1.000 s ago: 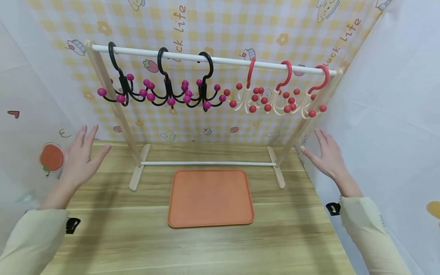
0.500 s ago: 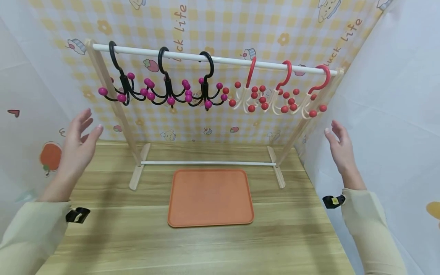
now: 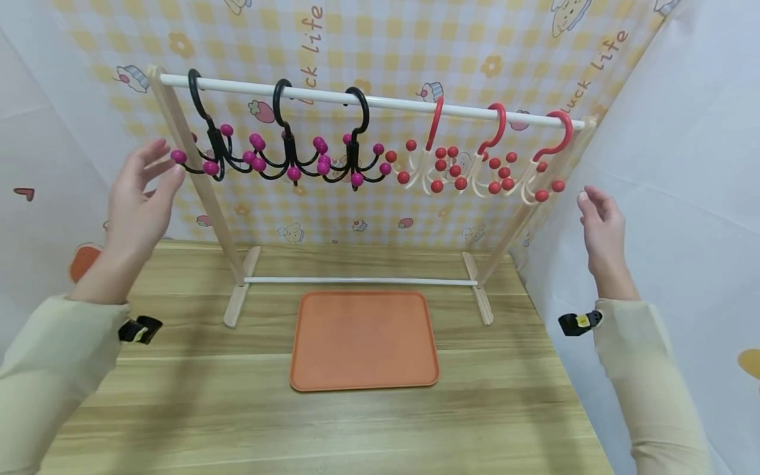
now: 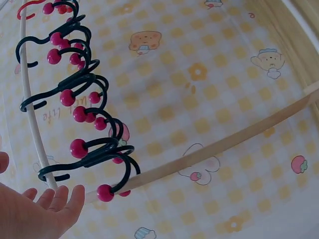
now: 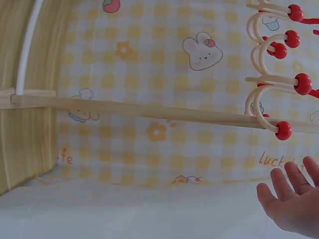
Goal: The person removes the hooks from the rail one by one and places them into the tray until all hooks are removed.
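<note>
Three black hooks with magenta balls hang on the left of a white rail (image 3: 404, 103): an outer one (image 3: 216, 148), a second (image 3: 289, 145) and a third (image 3: 353, 158). To their right hang three cream hooks with red tops and red balls: one (image 3: 426, 165), a middle one (image 3: 475, 171) and an end one (image 3: 528, 175). My left hand (image 3: 139, 204) is raised beside the outer black hook, fingers loosely bent, holding nothing; in the left wrist view the fingers (image 4: 62, 201) lie near the rail's end. My right hand (image 3: 604, 231), also holding nothing, hovers right of the end cream hook.
Wooden posts (image 3: 204, 191) carry the rail, with feet (image 3: 235, 303) on the wooden table (image 3: 368, 429). A white lower bar (image 3: 356, 282) joins them. An orange tray (image 3: 365, 343) lies in front. A patterned cloth (image 3: 380, 218) hangs behind, with white cloth (image 3: 671, 165) at the sides.
Both hands have risen toward the rail's two ends, the right one also shifting outward. Their spread fingers have become more bent. The hooks sway slightly; the tray stays put.
</note>
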Tool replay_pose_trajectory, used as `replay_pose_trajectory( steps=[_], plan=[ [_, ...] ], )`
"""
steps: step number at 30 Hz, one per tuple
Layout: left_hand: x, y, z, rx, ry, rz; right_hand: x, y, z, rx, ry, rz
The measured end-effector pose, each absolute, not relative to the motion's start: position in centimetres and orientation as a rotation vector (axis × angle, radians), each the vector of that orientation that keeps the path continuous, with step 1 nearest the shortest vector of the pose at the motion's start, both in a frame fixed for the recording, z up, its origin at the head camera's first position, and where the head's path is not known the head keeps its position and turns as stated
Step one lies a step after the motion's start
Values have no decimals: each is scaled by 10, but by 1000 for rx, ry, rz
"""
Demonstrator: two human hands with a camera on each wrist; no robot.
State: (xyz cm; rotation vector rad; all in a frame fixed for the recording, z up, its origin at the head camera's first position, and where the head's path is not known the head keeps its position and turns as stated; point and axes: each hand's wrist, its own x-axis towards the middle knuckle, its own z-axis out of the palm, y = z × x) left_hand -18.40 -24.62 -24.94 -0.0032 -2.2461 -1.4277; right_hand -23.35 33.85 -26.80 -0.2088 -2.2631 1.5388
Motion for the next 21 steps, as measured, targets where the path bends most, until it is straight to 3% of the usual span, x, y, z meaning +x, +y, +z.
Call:
replay_pose_trajectory(
  steps=[21],
  plan=[
    [-229,-231,-214,101,-2077,-1824,-268,323,-232,-341,-2074,1825]
  ],
)
